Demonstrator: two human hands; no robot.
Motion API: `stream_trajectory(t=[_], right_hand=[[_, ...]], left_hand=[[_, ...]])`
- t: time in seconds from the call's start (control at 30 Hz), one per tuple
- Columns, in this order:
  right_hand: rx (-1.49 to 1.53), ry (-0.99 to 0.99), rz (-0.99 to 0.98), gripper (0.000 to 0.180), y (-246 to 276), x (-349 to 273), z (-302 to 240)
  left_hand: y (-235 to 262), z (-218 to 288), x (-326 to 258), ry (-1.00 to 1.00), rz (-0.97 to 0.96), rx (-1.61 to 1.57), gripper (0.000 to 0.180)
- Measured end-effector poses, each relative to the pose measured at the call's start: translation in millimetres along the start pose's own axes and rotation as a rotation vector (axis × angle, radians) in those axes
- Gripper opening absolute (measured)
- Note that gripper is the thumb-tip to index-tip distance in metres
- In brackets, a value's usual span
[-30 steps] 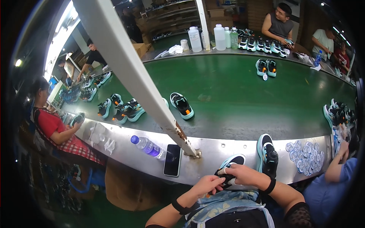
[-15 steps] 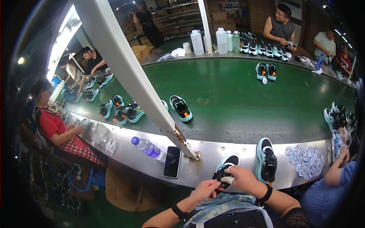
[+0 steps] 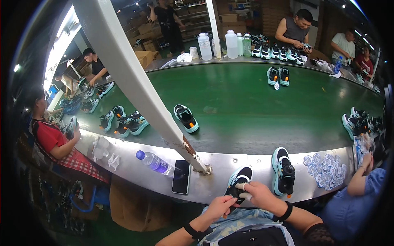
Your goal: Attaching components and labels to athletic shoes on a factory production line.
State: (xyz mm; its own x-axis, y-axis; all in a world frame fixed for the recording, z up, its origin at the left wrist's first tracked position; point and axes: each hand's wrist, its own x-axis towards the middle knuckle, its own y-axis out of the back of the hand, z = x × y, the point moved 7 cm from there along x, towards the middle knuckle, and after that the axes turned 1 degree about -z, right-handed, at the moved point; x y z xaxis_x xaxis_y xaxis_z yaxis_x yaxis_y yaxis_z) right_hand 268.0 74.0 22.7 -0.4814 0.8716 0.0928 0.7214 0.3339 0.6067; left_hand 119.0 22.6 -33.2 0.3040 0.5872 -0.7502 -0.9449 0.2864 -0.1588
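A black and white sneaker (image 3: 242, 174) with a pale mint sole lies on the metal ledge in front of me, toe pointing away. My right hand (image 3: 261, 196), with white covers on some fingertips, closes on the sneaker's upper near the opening. At its heel end my left hand (image 3: 221, 207) is pinched, thumb against forefinger; the exact part between them is hidden. A matching sneaker (image 3: 283, 174) stands to the right, apart from both hands, an orange tab at its heel.
A white post (image 3: 143, 86) rises from the ledge. Left of it lie a phone (image 3: 181, 177) and a purple-labelled bottle (image 3: 155, 162); round clear-and-blue discs (image 3: 326, 170) spread at right. Sneakers (image 3: 186, 118) sit on the green belt (image 3: 230, 102). A co-worker in blue (image 3: 355, 205) is close at right.
My view has shifted slightly, so things sit further left. Both hands stay on the sneaker with small finger movements. The person in red at left now holds a shoe higher.
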Motion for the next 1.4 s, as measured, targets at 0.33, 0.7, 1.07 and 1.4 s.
stream_trajectory(t=[0.33,0.7,1.07,1.4], right_hand=[[0.047,-0.018,-0.085,0.030,3.8,4.4,-4.3],[0.120,0.006,-0.040,0.030,-2.4,4.9,8.5],[0.119,0.038,-0.021,0.033,-1.8,-3.5,0.9],[0.159,0.133,-0.142,0.056,1.4,8.7,7.4]], left_hand=[[-0.6,-2.0,0.3,-0.008,-0.011,-0.077,0.026],[-0.5,-1.4,4.4,0.019,-0.011,-0.087,0.025],[-5.4,-9.8,-0.5,0.015,-0.028,-0.064,0.024],[-1.2,1.1,4.8,-0.105,-0.033,-0.038,0.024]])
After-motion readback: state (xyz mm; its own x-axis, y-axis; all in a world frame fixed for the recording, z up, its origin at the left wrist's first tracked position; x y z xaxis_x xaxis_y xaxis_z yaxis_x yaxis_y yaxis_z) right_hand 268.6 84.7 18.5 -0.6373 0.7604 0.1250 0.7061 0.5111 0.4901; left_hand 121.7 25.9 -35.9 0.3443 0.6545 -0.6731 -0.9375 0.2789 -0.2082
